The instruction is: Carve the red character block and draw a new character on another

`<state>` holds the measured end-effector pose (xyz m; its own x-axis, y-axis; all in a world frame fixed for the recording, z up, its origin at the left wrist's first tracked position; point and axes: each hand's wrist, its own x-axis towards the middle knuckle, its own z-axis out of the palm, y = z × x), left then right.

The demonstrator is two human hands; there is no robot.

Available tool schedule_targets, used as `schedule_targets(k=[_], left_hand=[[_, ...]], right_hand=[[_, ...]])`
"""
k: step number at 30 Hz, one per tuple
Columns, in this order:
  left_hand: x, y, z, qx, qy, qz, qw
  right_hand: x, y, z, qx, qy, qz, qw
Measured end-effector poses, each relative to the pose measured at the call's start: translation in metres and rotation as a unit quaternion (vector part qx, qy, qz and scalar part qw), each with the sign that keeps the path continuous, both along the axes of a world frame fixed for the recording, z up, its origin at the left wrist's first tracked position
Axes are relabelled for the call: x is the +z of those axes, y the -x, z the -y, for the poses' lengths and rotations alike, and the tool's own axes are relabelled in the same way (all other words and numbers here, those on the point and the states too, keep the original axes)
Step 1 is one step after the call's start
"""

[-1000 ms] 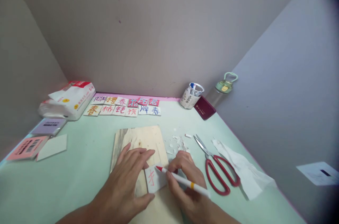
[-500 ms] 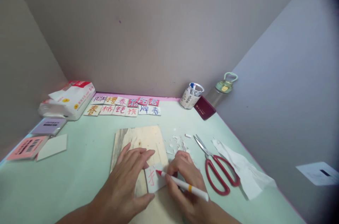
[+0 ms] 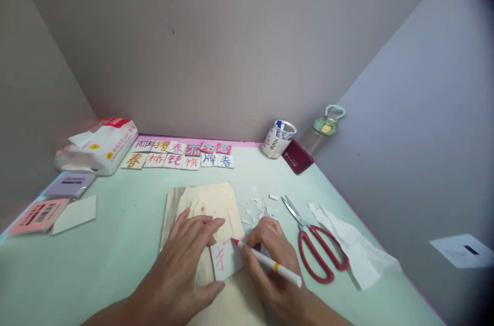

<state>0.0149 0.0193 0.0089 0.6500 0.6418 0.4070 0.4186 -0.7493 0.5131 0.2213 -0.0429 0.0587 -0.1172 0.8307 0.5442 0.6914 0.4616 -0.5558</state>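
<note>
My right hand [image 3: 270,259] grips a white marker [image 3: 266,260] with a yellow band, its red tip touching a small white square [image 3: 228,263]. Red strokes of a character show on the left part of the square and a short one at its top. My left hand [image 3: 189,254] lies with fingers stretched out, its index finger and thumb beside the square's left edge. Both hands rest over a wooden board [image 3: 204,202], which the square lies on. My right fingers hide part of the square's right side.
Lettered squares [image 3: 177,154] stand in two rows at the back. Scissors [image 3: 316,243], a tissue [image 3: 358,254] and white scraps [image 3: 262,207] lie right. A jar [image 3: 276,142], dark red booklet [image 3: 298,157] and bottle [image 3: 318,136] are behind. Left are a tissue pack [image 3: 104,148] and sticky-note pads [image 3: 38,215].
The marker tip has moved up and slightly right on the white square, and a short red stroke now shows near the top. My left hand stays in place.
</note>
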Motion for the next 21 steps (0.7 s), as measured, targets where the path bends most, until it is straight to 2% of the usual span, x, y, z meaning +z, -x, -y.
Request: schedule_targets(k=[8,14,21], left_hand=[[0.0012,0.0014,0.0016,0.004,0.009,-0.006,1.000],[0.0002,0.0007,0.0029,0.006,0.010,-0.006,1.000],[-0.0017,0.0009,0.0015,0.007,0.004,0.000,1.000]], right_hand=[[0.0046,0.0025,0.0026,0.014,-0.001,-0.009,1.000],[0.0012,0.0042,0.0024,0.042,-0.008,-0.012,0.999],[0.0034,0.0017,0.0022,0.006,0.009,-0.013,1.000]])
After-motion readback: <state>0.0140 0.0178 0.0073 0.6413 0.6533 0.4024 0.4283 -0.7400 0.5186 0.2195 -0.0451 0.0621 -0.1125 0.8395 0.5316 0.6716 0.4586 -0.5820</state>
